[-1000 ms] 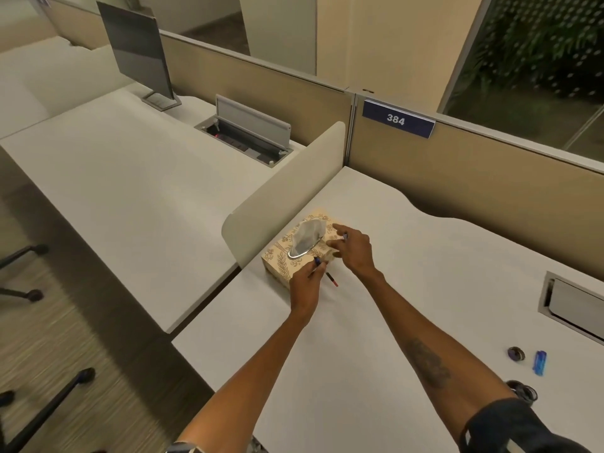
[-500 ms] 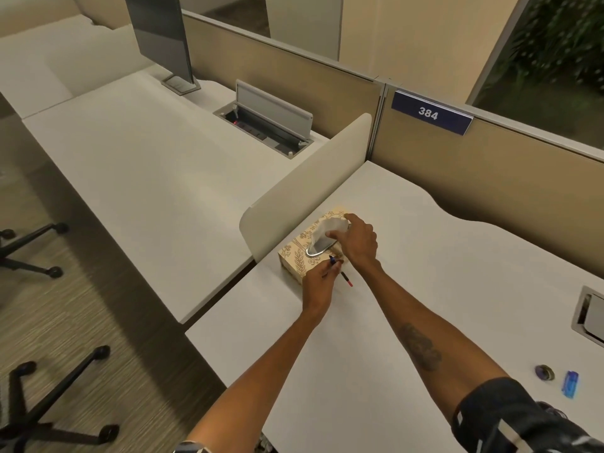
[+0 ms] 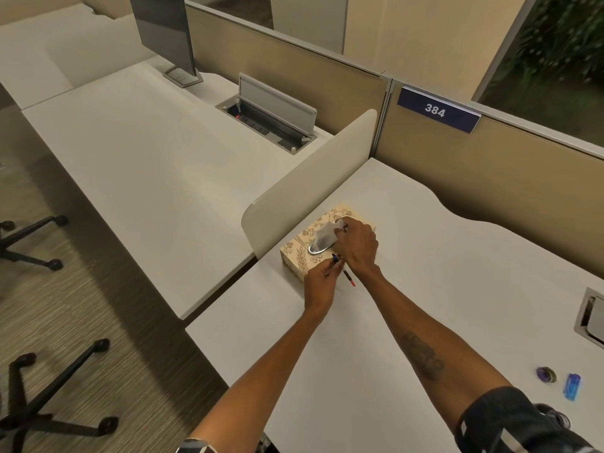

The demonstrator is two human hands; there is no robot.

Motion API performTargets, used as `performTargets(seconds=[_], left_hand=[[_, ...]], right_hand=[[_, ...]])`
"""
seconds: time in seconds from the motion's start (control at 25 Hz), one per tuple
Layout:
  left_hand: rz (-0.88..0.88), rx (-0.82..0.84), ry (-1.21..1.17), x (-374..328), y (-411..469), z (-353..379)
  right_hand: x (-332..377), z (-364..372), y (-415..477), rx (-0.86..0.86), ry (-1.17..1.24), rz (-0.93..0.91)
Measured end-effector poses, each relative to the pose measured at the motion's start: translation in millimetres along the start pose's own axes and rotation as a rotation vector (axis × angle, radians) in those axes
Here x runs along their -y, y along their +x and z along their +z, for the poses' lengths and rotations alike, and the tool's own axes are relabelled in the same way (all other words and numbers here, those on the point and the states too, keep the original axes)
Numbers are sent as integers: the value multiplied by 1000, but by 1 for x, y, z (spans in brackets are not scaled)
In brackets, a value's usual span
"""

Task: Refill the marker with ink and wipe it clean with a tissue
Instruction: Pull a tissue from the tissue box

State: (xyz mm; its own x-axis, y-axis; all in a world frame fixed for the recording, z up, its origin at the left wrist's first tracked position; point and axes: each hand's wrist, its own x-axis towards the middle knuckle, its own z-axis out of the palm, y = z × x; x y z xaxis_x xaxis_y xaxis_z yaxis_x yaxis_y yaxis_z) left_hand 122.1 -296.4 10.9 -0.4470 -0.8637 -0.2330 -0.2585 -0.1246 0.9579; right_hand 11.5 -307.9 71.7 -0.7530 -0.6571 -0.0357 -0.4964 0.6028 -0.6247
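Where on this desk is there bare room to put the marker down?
Bare desk lies between the tissue box and the back partition, and between the two forearms. It is crowded by the box, where both hands work, and near the small blue items.

An open-plan office with white worktops [image 3: 457, 256] set in a row, each backed by a tan fabric partition [image 3: 510, 178] with a grey metal top rail. A dark blue plate reading 384 [image 3: 438, 110] hangs on the partition at the far edge of the near worktop. A low cream divider panel [image 3: 313, 178] with rounded corners stands between the near worktop and the neighbouring worktop [image 3: 137, 165], which carries a monitor [image 3: 165, 34] on a flat stand and an open cable hatch [image 3: 268, 119] near its far edge. Another hatch [image 3: 591, 317] sits at the right edge. Grey-brown striped carpet [image 3: 81, 308] shows at left with black chair bases [image 3: 49, 403]. A window [image 3: 562, 50] at upper right shows dim green foliage.
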Motion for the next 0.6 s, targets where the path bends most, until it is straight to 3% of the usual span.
performTargets(seconds=[0.6], left_hand=[[-71, 12, -40, -6, 0, 0]], right_hand=[[13, -40, -6, -114, 387, -75]])
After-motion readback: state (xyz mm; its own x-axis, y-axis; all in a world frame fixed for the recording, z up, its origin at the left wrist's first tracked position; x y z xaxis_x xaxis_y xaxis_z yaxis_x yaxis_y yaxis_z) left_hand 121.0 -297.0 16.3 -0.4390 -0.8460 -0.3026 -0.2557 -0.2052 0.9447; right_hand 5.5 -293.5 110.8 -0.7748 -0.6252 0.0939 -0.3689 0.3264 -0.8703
